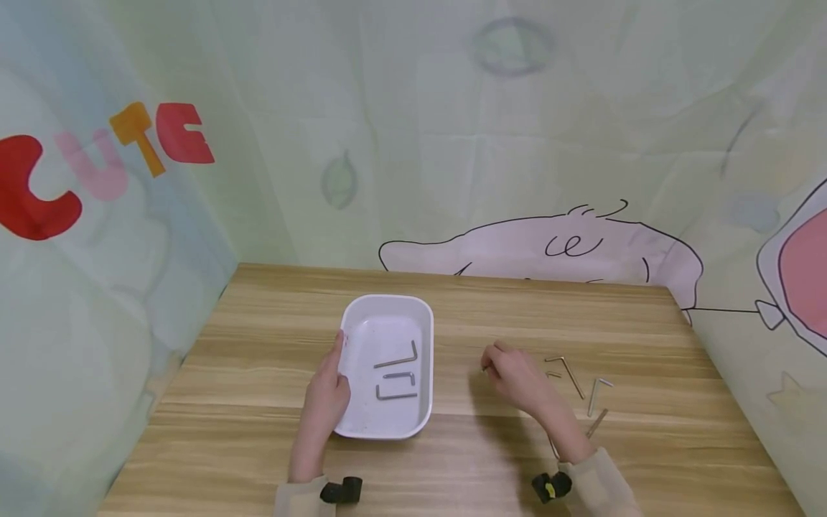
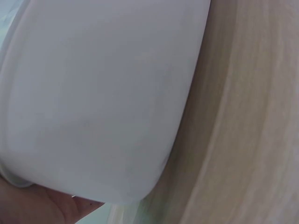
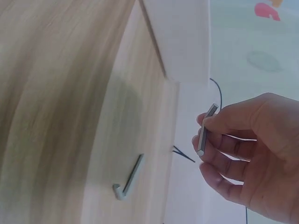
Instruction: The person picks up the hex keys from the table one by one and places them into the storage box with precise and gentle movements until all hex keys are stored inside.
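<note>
My left hand [image 1: 325, 396] grips the left side of a white tray [image 1: 362, 416], with one digit along its rim. In the left wrist view the tray's outer wall [image 2: 98, 98] hides most of that hand. Three L-shaped hex keys lie in the tray, among them a larger one [image 1: 397, 362] and a lower one [image 1: 395, 396]. To the tray's right, my right hand [image 1: 522, 380] pinches a hex key [image 3: 207, 130] between thumb and fingers above the table. Only a short grey length of this key shows in the right wrist view.
Several hex keys lie on the wooden table [image 1: 258, 373] around my right forearm, such as a bronze-toned one [image 1: 572, 377] and a silver one [image 1: 591, 399]. Part of another sits under the wrist. Printed fabric [image 1: 420, 179] hangs behind and beside the table.
</note>
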The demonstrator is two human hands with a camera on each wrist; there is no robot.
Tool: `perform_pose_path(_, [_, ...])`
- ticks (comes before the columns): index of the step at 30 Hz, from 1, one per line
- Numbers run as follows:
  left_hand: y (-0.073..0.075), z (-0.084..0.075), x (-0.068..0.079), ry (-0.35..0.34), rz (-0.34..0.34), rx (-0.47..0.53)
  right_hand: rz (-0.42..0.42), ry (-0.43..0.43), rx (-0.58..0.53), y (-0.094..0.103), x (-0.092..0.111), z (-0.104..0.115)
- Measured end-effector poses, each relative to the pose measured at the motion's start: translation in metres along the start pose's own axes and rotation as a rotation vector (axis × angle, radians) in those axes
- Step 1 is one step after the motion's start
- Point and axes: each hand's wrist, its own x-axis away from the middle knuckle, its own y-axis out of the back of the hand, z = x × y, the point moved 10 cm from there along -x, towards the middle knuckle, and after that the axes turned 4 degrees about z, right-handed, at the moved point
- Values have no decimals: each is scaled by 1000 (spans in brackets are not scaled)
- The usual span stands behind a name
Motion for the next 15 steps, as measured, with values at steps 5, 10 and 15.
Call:
perform_pose_path(5, [1,-1,0,-3,-6,4,-6,17,-12,6,-2,9])
perform_pose_path(10, [0,1,-1,12,8,4,-6,37,-31,8,-4,16])
perform_pose_path(15, [-1,2,0,17,14,-1,5,44,-45,10,-5,23])
